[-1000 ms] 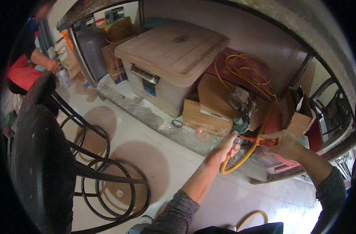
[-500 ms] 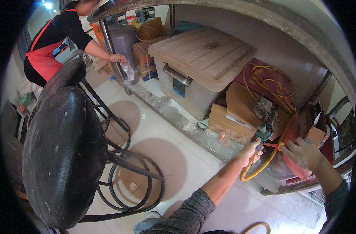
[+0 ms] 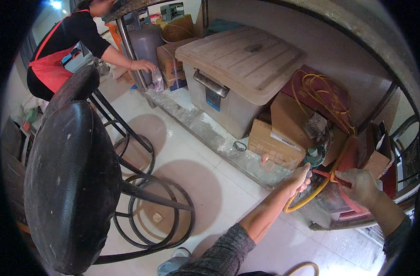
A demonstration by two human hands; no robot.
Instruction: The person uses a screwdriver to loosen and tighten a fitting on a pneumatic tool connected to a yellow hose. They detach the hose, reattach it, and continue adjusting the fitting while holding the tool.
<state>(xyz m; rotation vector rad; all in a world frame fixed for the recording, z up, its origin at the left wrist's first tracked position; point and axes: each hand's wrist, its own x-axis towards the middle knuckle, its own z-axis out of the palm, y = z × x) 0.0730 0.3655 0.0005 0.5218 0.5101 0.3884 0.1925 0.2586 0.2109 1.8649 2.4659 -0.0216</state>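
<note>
My left hand (image 3: 300,179) is closed round one end of a yellow corrugated hose (image 3: 306,203), just below a green gas regulator (image 3: 315,154). What else lies inside that fist is hidden. The hose loops under and up to the right, passing beside my right hand (image 3: 357,184). There my fingers are closed on a thin red stick-like piece (image 3: 343,182), which reaches left toward the regulator and crosses the hose. Its exact kind is unclear. Behind the right hand stands a red rounded object (image 3: 350,154).
A lidded plastic bin (image 3: 246,110) and cardboard boxes (image 3: 269,146) fill the low shelf under a table. Black stools (image 3: 65,184) stand left. A co-worker in a red apron (image 3: 51,73) reaches toward a small bag (image 3: 157,81). More yellow hose (image 3: 318,89) lies coiled behind.
My right hand has closed on the red piece, now seen sticking out on both sides of the hose. My left hand stays by the regulator. The co-worker's hand has parted from the small bag.
</note>
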